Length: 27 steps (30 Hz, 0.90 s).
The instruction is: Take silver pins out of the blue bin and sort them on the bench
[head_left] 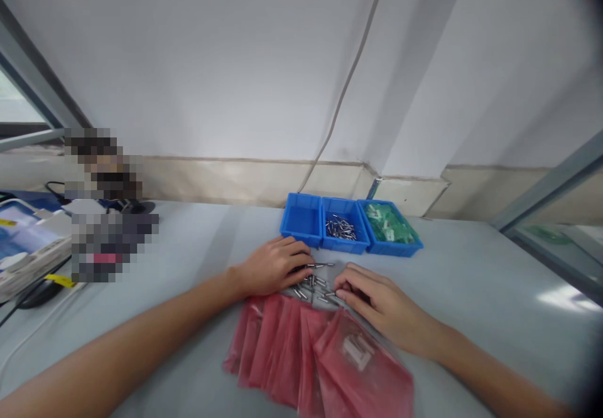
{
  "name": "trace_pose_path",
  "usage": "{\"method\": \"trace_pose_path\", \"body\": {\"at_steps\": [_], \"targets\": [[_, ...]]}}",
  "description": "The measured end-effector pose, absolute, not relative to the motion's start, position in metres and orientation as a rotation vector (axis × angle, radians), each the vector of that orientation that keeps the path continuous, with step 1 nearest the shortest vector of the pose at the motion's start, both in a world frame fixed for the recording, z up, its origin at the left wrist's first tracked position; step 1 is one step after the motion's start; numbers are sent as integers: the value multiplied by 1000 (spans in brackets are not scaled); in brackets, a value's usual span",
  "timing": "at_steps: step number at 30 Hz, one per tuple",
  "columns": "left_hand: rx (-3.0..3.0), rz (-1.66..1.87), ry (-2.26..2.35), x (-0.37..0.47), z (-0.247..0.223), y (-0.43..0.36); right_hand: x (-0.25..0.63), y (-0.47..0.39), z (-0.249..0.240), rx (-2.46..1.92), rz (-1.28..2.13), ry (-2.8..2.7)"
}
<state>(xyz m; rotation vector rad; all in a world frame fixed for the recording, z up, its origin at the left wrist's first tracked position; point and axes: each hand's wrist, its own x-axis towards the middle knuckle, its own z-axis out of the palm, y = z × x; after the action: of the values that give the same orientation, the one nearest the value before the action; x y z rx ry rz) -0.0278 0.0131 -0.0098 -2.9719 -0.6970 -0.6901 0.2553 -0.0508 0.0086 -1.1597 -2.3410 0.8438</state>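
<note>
Several slim metal pins [320, 281] lie in a loose pile on the table between my hands. My left hand [276, 266] rests palm down at the pile's left side, fingers bent and a little apart, thumb and index touching pins; its palm side is hidden. On the other side, my right hand [377, 295] has thumb and index pinched on a metal pin at the pile's edge. Just below my hands, several red plastic bags [282, 349] are fanned out, overlapping. The rightmost bag [372, 374] shows a white label or small white pieces through its film.
Three blue bins stand behind my hands: an empty-looking left bin [304, 213], a middle bin [360, 242] with metal pins, and a right bin [414, 250] with green packets. A power strip [40, 264] and cables lie left. A blurred-out person is at far left.
</note>
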Motion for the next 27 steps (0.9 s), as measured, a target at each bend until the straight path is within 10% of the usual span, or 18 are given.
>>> {"method": "trace_pose_path", "body": {"at_steps": [27], "targets": [[-2976, -709, -684, -27, -9, 13, 255, -50, 7, -1113, 841, -2333]]}}
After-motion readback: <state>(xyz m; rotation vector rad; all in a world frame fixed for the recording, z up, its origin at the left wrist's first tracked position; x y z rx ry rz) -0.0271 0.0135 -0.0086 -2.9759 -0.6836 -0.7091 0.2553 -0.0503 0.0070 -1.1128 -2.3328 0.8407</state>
